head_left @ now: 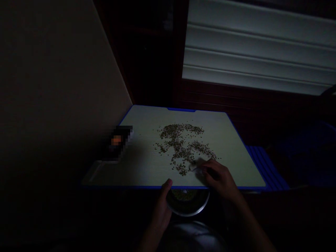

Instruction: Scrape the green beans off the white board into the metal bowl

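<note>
The seeds [180, 149] lie in a messy patch on the middle of the white table [228, 147], and some have slid toward its near edge. The right hand [222, 178] is over the near edge, just right of the seeds. Its finger and thumb come close together near a thin, pale bit, but it is too dark to tell if they pinch it. The left hand [162, 206] curls around the left side of a bowl [194, 212], with its thumb up by the table's edge. The bowl sits just under that edge, with more seeds inside.

A blurred dark thing [118, 142] takes up room on the left of the table. The wall [60, 70] comes close on that side too. At the far right is a pale shutter [249, 49]. Blue slats [265, 168] sit just past the right edge. A shiny round thing [196, 232] is nearest. Bare white top shows between the seeds and the blue right edge.
</note>
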Available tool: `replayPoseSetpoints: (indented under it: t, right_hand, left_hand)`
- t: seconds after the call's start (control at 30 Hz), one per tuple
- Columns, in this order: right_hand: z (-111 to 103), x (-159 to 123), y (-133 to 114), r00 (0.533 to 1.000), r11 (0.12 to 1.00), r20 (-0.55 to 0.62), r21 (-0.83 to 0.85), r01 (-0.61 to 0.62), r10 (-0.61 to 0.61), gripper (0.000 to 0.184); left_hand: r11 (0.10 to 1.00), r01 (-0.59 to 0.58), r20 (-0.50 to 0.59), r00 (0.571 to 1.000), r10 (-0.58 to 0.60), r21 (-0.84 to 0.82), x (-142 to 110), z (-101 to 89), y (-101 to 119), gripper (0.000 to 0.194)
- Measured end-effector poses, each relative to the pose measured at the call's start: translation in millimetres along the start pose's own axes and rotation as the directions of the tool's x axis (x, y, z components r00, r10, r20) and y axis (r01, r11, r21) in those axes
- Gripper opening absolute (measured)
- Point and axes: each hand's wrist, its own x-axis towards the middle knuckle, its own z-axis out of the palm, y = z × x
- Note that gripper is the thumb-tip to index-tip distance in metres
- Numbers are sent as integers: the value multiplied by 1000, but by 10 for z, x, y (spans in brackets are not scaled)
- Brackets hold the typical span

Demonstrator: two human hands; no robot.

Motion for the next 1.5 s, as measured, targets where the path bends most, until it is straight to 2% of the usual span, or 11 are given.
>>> replayPoseSetpoints:
  t: [0.13,0.33,0.67,0.8,0.93,1.13,1.3,1.5]
  right_hand:
    - [63,-4,-35,999,999,42,-24,33,-32,16]
    - [76,-16,24,999,998,-51,-70,-2,-1,19]
    - [55,45,-60,996,998,66,-17,61,-60,18]
    - [66,39,-11,1000,998,7,-54,29,-29,21]
    - [68,33,37,999,997,-35,-76,11,-14,24]
    - [13,219,-12,994,996,66,-37,86,-83,25]
    - [1,396,-25,978,989,149,5,145,-144,22]
    - [-45,338,11,968,984,182,61,166,-175,20]
  left_hand:
    - [1000,19,-20,1000,-18,17,29,9,8,28]
    - [1000,-5,15,1000,4,20,41,5,10,36]
    - [1000,-4,20,1000,3,27,-16,68,21,39]
    - [999,-20,21,1000,19,27,-7,39,19,44]
    - [999,-18,38,999,16,41,28,-8,7,38]
    - [999,-23,66,998,20,47,28,10,14,30]
    - [998,-51,88,995,48,31,18,20,5,40]
    - [997,-71,89,994,71,6,40,-15,-22,51]
